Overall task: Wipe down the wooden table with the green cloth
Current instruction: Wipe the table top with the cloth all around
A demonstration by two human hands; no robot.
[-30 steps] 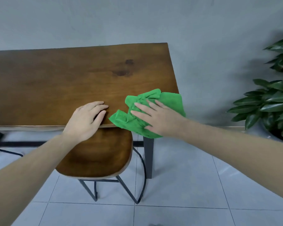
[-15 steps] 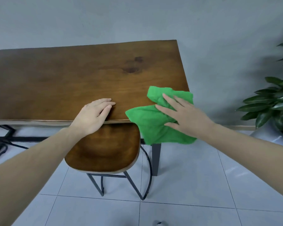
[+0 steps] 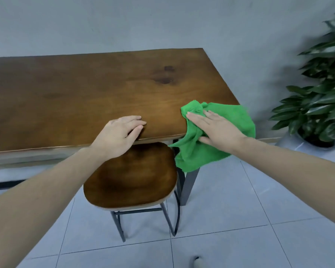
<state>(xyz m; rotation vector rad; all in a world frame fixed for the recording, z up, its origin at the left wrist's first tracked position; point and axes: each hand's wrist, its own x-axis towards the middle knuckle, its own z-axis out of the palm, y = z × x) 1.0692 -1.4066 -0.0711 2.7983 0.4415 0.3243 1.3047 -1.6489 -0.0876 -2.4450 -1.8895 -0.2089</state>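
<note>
The dark wooden table (image 3: 85,93) runs from the left edge to its right end near the wall. A green cloth (image 3: 234,120) lies crumpled on the near right corner, and part of it hangs down over the front edge. My right hand (image 3: 215,130) presses flat on the cloth with fingers stretched out toward the left. My left hand (image 3: 120,134) rests palm down on the table's front edge, holding nothing, a short gap left of the cloth.
A wooden stool (image 3: 132,175) on black metal legs stands tucked under the table's front edge, below my hands. A potted plant (image 3: 321,105) sits on the tiled floor to the right. A grey wall runs behind the table.
My right hand has slid the cloth rightward along the front edge to the table's corner, so more cloth hangs off. My left hand stayed planted on the edge.
</note>
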